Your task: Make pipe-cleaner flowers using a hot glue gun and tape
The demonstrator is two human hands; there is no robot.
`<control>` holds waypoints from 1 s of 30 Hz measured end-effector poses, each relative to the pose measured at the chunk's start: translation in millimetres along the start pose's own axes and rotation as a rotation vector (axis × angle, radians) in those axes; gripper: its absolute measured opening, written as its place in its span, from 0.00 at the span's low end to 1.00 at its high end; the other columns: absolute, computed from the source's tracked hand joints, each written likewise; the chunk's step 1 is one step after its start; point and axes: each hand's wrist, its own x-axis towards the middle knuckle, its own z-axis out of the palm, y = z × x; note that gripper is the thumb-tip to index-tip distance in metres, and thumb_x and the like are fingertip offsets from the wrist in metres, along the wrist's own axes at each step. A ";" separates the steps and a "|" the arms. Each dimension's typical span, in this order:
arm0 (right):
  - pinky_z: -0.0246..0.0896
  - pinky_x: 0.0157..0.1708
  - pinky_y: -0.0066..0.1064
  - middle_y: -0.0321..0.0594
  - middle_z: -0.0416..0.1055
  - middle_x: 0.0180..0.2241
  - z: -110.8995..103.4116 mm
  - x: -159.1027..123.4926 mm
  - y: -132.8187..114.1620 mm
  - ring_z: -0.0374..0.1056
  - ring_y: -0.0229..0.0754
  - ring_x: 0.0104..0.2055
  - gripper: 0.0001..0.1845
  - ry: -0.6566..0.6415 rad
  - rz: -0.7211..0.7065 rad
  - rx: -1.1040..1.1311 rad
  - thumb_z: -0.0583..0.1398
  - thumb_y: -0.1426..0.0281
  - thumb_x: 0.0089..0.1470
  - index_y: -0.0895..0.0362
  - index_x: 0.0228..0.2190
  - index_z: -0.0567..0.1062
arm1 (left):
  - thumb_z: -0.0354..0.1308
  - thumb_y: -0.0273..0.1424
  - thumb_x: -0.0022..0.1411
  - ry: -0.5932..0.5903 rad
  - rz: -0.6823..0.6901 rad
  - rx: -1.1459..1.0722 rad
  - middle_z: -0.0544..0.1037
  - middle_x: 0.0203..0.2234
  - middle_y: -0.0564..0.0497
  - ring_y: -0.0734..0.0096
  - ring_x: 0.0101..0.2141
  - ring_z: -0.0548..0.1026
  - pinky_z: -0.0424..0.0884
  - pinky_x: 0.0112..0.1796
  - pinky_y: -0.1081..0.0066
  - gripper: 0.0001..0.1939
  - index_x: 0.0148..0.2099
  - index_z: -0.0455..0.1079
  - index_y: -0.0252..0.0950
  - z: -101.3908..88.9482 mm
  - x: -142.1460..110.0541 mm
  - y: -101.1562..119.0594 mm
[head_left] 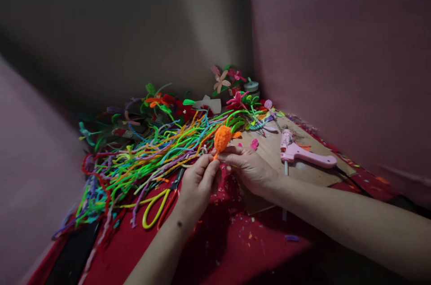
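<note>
Both my hands meet at the middle of a red cloth (235, 249). My left hand (198, 181) pinches the thin stem of an orange fuzzy bud made of pipe cleaner (222, 138), fingers closed. My right hand (249, 166) is closed on the same stem just beside it, thumb and fingers pressed together. The bud stands upright above the fingertips. A big loose heap of pipe cleaners in many colours (144, 155) lies to the left and behind the hands.
A pink glue gun (303, 154) lies on a cardboard sheet (269, 150) to the right, its cord running off right. Scissors with yellow-green and red handles (161, 202) lie by my left wrist. Finished pipe-cleaner flowers (225, 79) stand at the back. Pink walls close in on both sides.
</note>
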 end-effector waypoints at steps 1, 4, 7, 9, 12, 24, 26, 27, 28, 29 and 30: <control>0.59 0.37 0.31 0.35 0.73 0.27 1.1 -0.4 0.2 0.66 0.36 0.30 0.08 0.022 -0.001 0.013 0.66 0.71 0.40 0.57 0.28 0.78 | 0.52 0.36 0.61 0.078 0.117 0.215 0.64 0.18 0.57 0.78 0.18 0.61 0.57 0.21 0.78 0.09 0.32 0.64 0.36 0.9 -0.4 -3.7; 0.59 0.38 0.31 0.34 0.73 0.26 2.9 -1.1 1.1 0.66 0.35 0.29 0.08 0.097 0.025 0.041 0.67 0.73 0.38 0.58 0.27 0.78 | 0.52 0.31 0.60 0.235 0.394 0.710 0.68 0.21 0.53 0.74 0.21 0.66 0.59 0.23 0.75 0.04 0.34 0.66 0.37 1.9 -0.8 -15.4; 0.59 0.41 0.32 0.34 0.74 0.27 3.4 -1.4 2.1 0.67 0.35 0.32 0.07 0.068 -0.015 0.024 0.66 0.73 0.39 0.57 0.27 0.78 | 0.49 0.29 0.62 0.243 0.455 0.746 0.68 0.21 0.54 0.75 0.21 0.66 0.60 0.25 0.76 0.06 0.32 0.65 0.37 1.3 -0.8 -19.7; 0.58 0.44 0.33 0.35 0.74 0.29 3.5 -1.3 2.4 0.67 0.37 0.34 0.06 0.008 -0.049 0.005 0.66 0.72 0.41 0.57 0.28 0.78 | 0.49 0.30 0.62 0.215 0.363 0.555 0.66 0.20 0.56 0.77 0.20 0.63 0.60 0.25 0.77 0.07 0.31 0.64 0.37 2.1 -1.4 -15.9; 0.59 0.41 0.33 0.34 0.74 0.29 2.8 -1.0 1.6 0.67 0.37 0.33 0.07 -0.040 -0.054 -0.026 0.65 0.70 0.43 0.55 0.29 0.78 | 0.51 0.34 0.62 0.150 0.103 0.148 0.62 0.17 0.58 0.80 0.17 0.58 0.56 0.19 0.79 0.12 0.27 0.63 0.37 4.8 -3.1 -4.5; 0.59 0.36 0.30 0.34 0.71 0.27 -6.9 1.8 -4.0 0.65 0.35 0.30 0.09 -0.118 0.034 -0.019 0.67 0.68 0.41 0.56 0.29 0.78 | 0.55 0.39 0.58 -0.245 -0.327 -0.634 0.62 0.11 0.61 0.88 0.08 0.46 0.48 0.10 0.83 0.12 0.30 0.65 0.35 -1.0 -1.5 5.5; 0.59 0.32 0.30 0.33 0.71 0.26 -3.8 0.7 -1.5 0.65 0.35 0.28 0.09 -0.064 0.032 0.024 0.67 0.68 0.41 0.56 0.30 0.78 | 0.54 0.38 0.59 -0.130 -0.228 -0.415 0.66 0.15 0.59 0.85 0.10 0.55 0.53 0.12 0.82 0.11 0.34 0.66 0.35 2.6 -2.5 5.6; 0.60 0.33 0.30 0.33 0.71 0.26 -1.9 0.0 -0.4 0.65 0.35 0.28 0.09 -0.039 0.021 0.041 0.67 0.69 0.41 0.56 0.29 0.78 | 0.55 0.37 0.59 -0.041 -0.141 -0.253 0.69 0.18 0.57 0.82 0.12 0.60 0.57 0.14 0.80 0.10 0.36 0.66 0.35 4.5 -3.2 4.7; 0.60 0.34 0.30 0.34 0.72 0.27 0.1 -0.6 0.6 0.66 0.36 0.29 0.09 -0.014 0.009 0.053 0.67 0.70 0.40 0.56 0.29 0.78 | 0.56 0.36 0.58 0.055 -0.033 -0.063 0.72 0.22 0.54 0.79 0.16 0.66 0.61 0.17 0.78 0.10 0.39 0.66 0.36 6.0 -3.9 2.8; 0.60 0.36 0.30 0.34 0.73 0.27 2.0 -1.3 1.3 0.67 0.36 0.31 0.09 0.011 -0.004 0.060 0.68 0.71 0.39 0.56 0.28 0.78 | 0.56 0.35 0.57 0.144 0.081 0.142 0.75 0.26 0.52 0.75 0.20 0.70 0.65 0.21 0.77 0.10 0.41 0.67 0.36 7.1 -4.6 0.0; 0.60 0.38 0.30 0.34 0.73 0.27 3.6 -1.9 2.0 0.67 0.36 0.32 0.08 0.032 -0.019 0.058 0.68 0.71 0.39 0.56 0.27 0.78 | 0.56 0.34 0.57 0.216 0.189 0.343 0.76 0.29 0.50 0.72 0.24 0.73 0.66 0.24 0.75 0.10 0.42 0.67 0.37 7.5 -5.1 -3.7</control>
